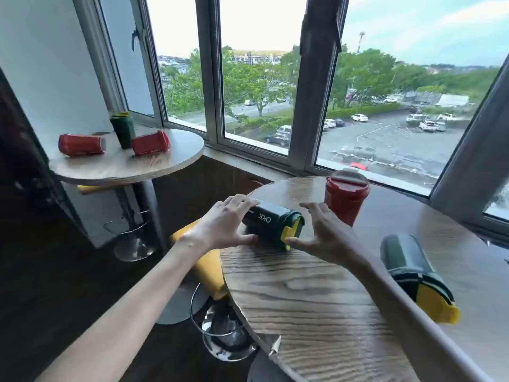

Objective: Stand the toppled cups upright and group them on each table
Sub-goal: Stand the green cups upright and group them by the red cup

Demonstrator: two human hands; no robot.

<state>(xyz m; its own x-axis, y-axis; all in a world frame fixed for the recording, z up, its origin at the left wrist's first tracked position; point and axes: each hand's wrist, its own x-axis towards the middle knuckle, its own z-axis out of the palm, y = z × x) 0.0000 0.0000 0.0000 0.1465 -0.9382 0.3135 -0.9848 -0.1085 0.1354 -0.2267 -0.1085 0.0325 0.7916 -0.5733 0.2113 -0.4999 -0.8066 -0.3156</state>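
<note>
A dark green cup with a yellow lid (pixel 271 224) lies on its side near the left edge of the near round wooden table (pixel 316 299). My left hand (pixel 228 224) wraps its base end, fingers over the top and thumb below. My right hand (pixel 319 235) is spread at its lid end, thumb touching the yellow lid. A red cup (pixel 345 198) stands upright just behind. A second green cup (pixel 416 274) lies toppled at the right. On the far round table (pixel 129 166) two red cups (pixel 81 144) (pixel 150 142) lie toppled beside an upright green cup (pixel 123 129).
Yellow-seated bar stools (pixel 206 260) with chrome footrests stand under the near table's left edge. Large windows run behind both tables, over a low sill. Dark floor lies between the two tables. A dark panel stands at the far left.
</note>
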